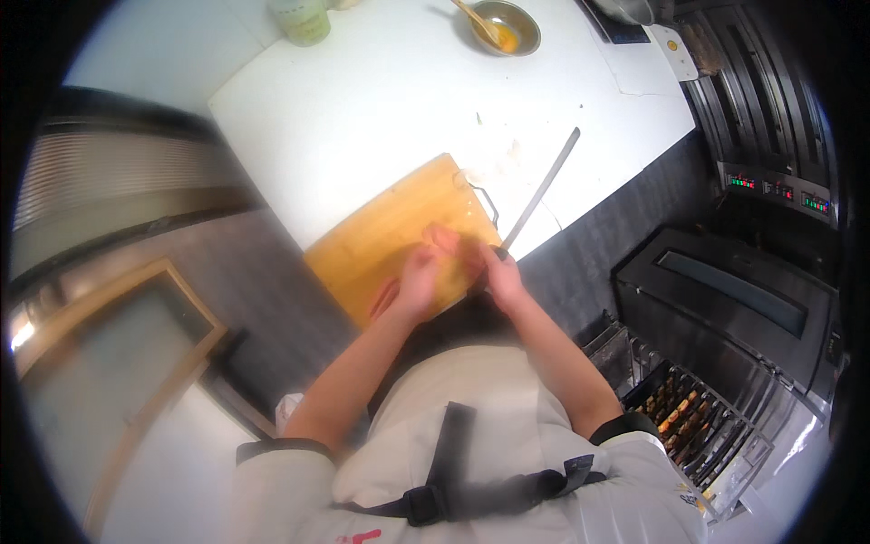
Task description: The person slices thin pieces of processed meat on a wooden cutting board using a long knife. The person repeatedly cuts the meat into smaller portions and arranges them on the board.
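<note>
A yellow-brown cutting board [380, 224] lies at the near corner of the white worktop. Over its near half my left hand [416, 277] pinches a blurred pink slice [442, 236] that looks like meat. More pink slices [385, 297] rest on the board, partly behind my left wrist. My right hand [504, 277] is closed around a long knife [544, 187], whose narrow blade points away from me past the board's right edge. Between the hands is a dark reddish patch too blurred to name.
A metal bowl [530, 37] holds yellow liquid and a wooden utensil [479, 22]. At the back left is a translucent tub [299, 24]. Racks of trays [693, 421] and a dark metal appliance [727, 292] stand to my right. A wood-framed panel [122, 381] is on the left.
</note>
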Tool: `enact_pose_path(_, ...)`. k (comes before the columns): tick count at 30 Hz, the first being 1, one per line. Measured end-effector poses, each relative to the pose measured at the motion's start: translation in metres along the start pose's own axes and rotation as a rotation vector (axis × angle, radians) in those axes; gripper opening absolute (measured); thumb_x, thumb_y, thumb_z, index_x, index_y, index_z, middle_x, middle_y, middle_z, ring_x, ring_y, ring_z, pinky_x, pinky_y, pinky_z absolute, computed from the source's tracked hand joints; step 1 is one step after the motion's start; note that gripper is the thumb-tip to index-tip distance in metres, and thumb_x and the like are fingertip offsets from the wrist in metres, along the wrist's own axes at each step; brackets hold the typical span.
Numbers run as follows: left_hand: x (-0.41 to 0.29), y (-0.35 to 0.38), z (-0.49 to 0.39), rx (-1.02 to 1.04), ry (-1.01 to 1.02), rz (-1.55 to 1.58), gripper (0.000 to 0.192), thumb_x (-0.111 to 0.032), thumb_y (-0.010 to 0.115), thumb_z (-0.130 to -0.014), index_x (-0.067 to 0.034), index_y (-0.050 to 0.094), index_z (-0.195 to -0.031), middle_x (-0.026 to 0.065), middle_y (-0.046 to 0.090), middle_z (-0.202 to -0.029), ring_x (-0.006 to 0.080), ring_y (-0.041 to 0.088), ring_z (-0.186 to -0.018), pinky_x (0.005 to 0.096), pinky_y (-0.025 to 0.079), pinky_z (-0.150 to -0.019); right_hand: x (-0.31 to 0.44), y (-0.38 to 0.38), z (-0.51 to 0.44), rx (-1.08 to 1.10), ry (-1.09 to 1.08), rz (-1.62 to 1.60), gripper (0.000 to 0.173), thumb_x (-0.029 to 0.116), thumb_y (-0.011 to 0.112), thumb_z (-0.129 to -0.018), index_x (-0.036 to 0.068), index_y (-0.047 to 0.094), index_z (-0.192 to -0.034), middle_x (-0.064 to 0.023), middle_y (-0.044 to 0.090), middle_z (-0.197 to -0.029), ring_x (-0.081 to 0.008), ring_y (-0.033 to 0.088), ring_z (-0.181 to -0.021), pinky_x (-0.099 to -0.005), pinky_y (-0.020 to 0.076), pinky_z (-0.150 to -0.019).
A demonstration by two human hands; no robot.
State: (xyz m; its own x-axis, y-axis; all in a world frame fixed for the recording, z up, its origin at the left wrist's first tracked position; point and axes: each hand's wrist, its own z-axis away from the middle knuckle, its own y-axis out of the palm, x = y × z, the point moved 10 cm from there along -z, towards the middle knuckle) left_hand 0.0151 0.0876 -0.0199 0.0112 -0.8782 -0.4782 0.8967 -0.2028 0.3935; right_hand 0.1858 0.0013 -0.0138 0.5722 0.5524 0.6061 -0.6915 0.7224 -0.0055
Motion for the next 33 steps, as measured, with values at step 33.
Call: enact_pose_path(33, -0.008, -0.082, 0.115, -0.756, 0.666, -1.476, 0.031, -0.016, 0.077, -0.089, -0.006, 0.061, -0.113, 0.0175, 0.067, -0.119, 0.0412, 0.065, -0.110, 0.0510, 0.055, -0.093, 0.020, -0.107, -0.009, 0.197, -0.083, 0.162, 0.035, 0.037, 0.071, -0.108, 0.003, 0.070, -0.118, -0.0041, 0.069, -0.110, -0.0191, 0.069, -0.105, -0.0388, 0.0637, -0.085)
